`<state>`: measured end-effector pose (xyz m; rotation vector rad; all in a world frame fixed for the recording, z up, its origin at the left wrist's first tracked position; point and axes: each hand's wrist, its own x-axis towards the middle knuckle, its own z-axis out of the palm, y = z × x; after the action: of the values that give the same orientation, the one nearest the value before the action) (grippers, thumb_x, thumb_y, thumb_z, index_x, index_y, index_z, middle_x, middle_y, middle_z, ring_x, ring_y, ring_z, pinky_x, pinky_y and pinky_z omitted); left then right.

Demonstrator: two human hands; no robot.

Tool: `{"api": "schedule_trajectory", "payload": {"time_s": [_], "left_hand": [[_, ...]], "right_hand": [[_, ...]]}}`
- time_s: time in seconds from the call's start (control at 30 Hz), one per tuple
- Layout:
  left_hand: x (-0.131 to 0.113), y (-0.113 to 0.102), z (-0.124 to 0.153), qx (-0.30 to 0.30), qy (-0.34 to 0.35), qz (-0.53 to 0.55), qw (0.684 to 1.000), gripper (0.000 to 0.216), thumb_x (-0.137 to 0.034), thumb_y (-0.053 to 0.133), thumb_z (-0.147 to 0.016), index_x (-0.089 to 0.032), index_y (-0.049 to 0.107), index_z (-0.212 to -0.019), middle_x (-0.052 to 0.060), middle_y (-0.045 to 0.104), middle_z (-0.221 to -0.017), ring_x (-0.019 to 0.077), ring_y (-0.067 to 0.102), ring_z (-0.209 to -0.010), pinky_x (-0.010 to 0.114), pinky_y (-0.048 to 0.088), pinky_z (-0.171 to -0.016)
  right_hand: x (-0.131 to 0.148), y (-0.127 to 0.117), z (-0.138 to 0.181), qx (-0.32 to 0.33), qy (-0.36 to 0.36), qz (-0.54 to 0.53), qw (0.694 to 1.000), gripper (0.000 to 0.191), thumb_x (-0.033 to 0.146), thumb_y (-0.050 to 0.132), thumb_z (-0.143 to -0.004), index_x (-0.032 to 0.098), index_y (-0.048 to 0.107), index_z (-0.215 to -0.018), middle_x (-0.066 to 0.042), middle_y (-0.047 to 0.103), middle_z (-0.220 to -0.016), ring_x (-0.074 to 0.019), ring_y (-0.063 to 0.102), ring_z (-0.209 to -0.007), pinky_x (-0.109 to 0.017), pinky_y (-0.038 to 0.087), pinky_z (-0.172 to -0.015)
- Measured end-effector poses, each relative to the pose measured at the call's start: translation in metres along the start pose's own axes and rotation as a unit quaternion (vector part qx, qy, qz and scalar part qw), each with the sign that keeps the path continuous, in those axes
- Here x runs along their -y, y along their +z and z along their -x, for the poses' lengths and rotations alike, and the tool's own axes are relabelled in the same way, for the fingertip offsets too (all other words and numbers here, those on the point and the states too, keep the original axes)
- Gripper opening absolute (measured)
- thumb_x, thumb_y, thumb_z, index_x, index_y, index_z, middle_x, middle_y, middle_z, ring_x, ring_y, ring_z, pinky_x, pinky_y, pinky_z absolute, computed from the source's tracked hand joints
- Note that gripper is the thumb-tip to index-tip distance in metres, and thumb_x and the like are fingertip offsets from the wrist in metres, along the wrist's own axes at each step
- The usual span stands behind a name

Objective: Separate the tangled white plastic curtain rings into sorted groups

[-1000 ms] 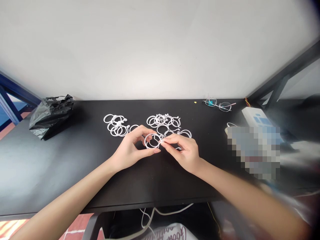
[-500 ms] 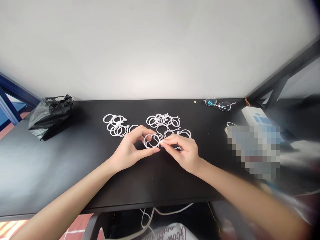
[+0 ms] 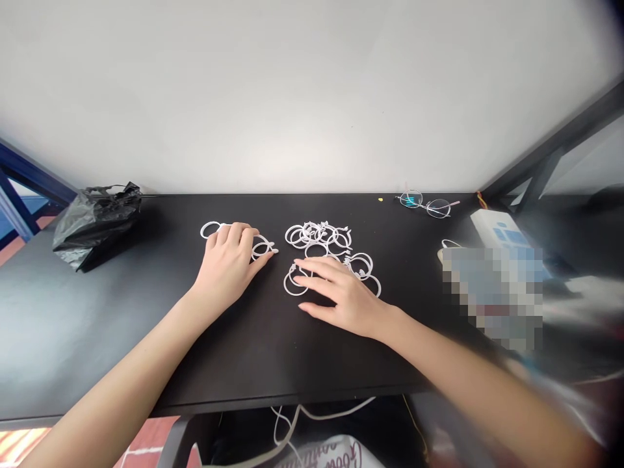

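White plastic-looking rings, two groups on the black table [image 3: 292, 364]; clock read from mid near edge. Left group [image 3: 223, 226] at 11, mostly beneath the left hand [image 3: 228, 260], palm down, thumb out; whether it pinches one, cannot tell. Larger right group [image 3: 319, 230] from 12 to 1. Right hand [image 3: 341, 294] at 1, fingers spread, clenching nothing visible, above a nearer ring [image 3: 296, 294]; contact unclear. Gap between groups presumably stops them mixing; spread fingers suit picking one. Rings round, so no real long axis: nearer one's tab points about 11, the one by the left thumb about 3. Right group slants 10 to 4.
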<state>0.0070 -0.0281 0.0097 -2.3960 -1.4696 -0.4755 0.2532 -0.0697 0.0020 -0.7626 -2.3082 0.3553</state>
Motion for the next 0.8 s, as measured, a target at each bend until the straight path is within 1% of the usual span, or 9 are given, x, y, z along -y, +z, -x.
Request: {"api": "schedule_trajectory", "payload": {"time_s": [0.07,0.17,0.3,0.4,0.53,0.67,0.8], "left_hand": [[0.0,0.004,0.002,0.008,-0.002,-0.017,1.0,0.032,-0.042,0.049,-0.096,-0.013,0.058,-0.107,0.018,0.063,-0.109,0.0347,0.057,-0.098,0.044,0.042,-0.08],[-0.002,0.007,0.005,0.028,-0.007,-0.036,0.999,0.033,-0.041,0.048,-0.096,-0.013,0.059,-0.107,0.019,0.063,-0.11,0.0361,0.056,-0.101,0.044,0.043,-0.079],[-0.003,0.009,0.007,0.043,-0.014,-0.023,0.999,0.033,-0.041,0.048,-0.096,-0.012,0.06,-0.108,0.02,0.062,-0.111,0.0374,0.056,-0.103,0.045,0.043,-0.08],[-0.003,0.009,0.007,0.039,-0.015,-0.008,0.999,0.034,-0.039,0.05,-0.094,-0.012,0.06,-0.111,0.021,0.061,-0.115,0.039,0.055,-0.106,0.047,0.043,-0.082],[-0.006,0.005,0.005,0.025,-0.005,0.003,1.0,0.03,-0.037,0.053,-0.093,-0.015,0.059,-0.113,0.019,0.059,-0.121,0.0371,0.054,-0.11,0.048,0.043,-0.086],[-0.014,-0.003,0.001,0.006,0.033,0.105,0.994,0.023,-0.03,0.052,-0.095,-0.018,0.058,-0.113,0.015,0.057,-0.126,0.0319,0.053,-0.112,0.049,0.042,-0.095],[-0.023,-0.009,0.0,-0.003,0.099,0.183,0.978,0.017,-0.024,0.05,-0.096,-0.018,0.059,-0.109,0.014,0.059,-0.123,0.0276,0.055,-0.109,0.045,0.042,-0.095]], "right_hand": [[0.001,0.001,0.001,0.057,-0.001,0.012,0.998,0.031,0.027,0.069,-0.087,0.016,0.066,-0.117,-0.016,0.061,-0.133,-0.0297,0.051,-0.13,-0.051,0.049,-0.103],[0.002,0.004,0.003,0.088,0.004,0.016,0.996,0.025,0.025,0.068,-0.089,0.016,0.07,-0.111,-0.015,0.066,-0.127,-0.0293,0.052,-0.128,-0.051,0.049,-0.103],[0.0,0.008,0.004,0.071,-0.008,0.004,0.997,0.014,0.018,0.063,-0.091,0.016,0.072,-0.101,-0.011,0.072,-0.115,-0.0272,0.058,-0.118,-0.048,0.052,-0.1],[-0.003,0.01,0.004,0.046,-0.018,0.001,0.999,0.013,0.014,0.06,-0.092,0.017,0.072,-0.095,-0.009,0.073,-0.104,-0.0249,0.061,-0.11,-0.046,0.054,-0.095],[-0.005,0.01,0.004,0.035,-0.014,0.002,0.999,0.012,0.014,0.06,-0.092,0.018,0.071,-0.088,-0.008,0.072,-0.098,-0.0238,0.062,-0.104,-0.045,0.054,-0.092],[-0.005,0.008,0.003,0.043,-0.006,-0.006,0.999,0.011,0.016,0.06,-0.093,0.018,0.068,-0.086,-0.008,0.071,-0.094,-0.0236,0.061,-0.102,-0.043,0.054,-0.091],[-0.003,0.006,0.0,0.052,0.003,-0.014,0.999,0.011,0.015,0.058,-0.094,0.018,0.065,-0.085,-0.007,0.07,-0.094,-0.0238,0.06,-0.104,-0.042,0.053,-0.092]]}}
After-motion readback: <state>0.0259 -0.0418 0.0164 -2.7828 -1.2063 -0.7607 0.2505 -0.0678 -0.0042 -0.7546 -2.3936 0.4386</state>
